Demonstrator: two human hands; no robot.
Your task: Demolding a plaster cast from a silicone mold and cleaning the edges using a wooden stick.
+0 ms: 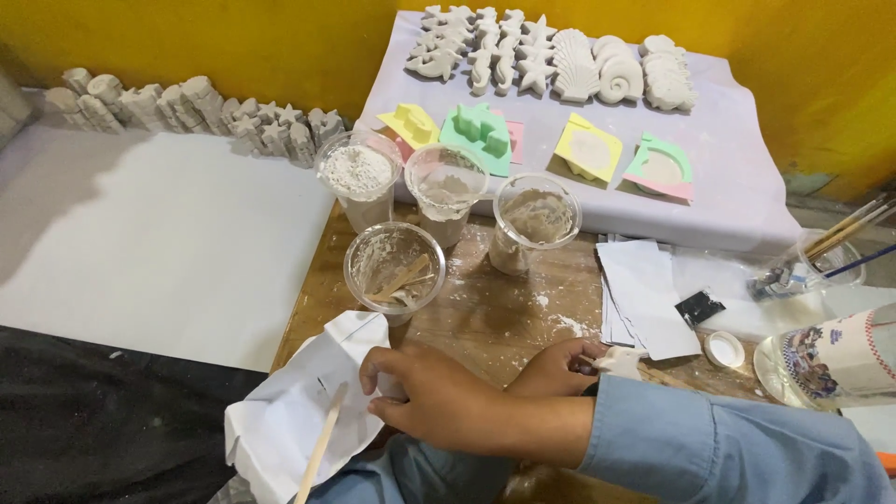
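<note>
1. A good part of the casting work is looking done: rows of white plaster shapes (551,61), shells, stars and seahorses, are drying on the pale cloth (747,177) at the far edge of the tabletop (495,317), and more plaster figures (187,107) are standing along the wall at the far left
2. Two moulds (588,149) on the cloth are sitting filled with grey mix, while the yellow mould (408,123) and green mould (478,135) beside them are lying the other way up, so their fill is not showing
3. Four plastic cups (446,182) are standing near the middle of the tabletop, one holding dry powder, the rest smeared with mix, so mixing things are still lying out; spilled powder is dusting the wood
4. The right hand (439,401) is reaching across to the near left corner, palm down, fingers curling onto a crumpled white paper (289,411); whether they are pinching it I cannot tell
5. A wooden stick (322,443) is lying on that paper, just beside the fingers
6. The left hand (560,364) is crossing under the right forearm, near the front edge, fingers closing round a small white cast (621,359) beside loose paper sheets (644,294)
</note>
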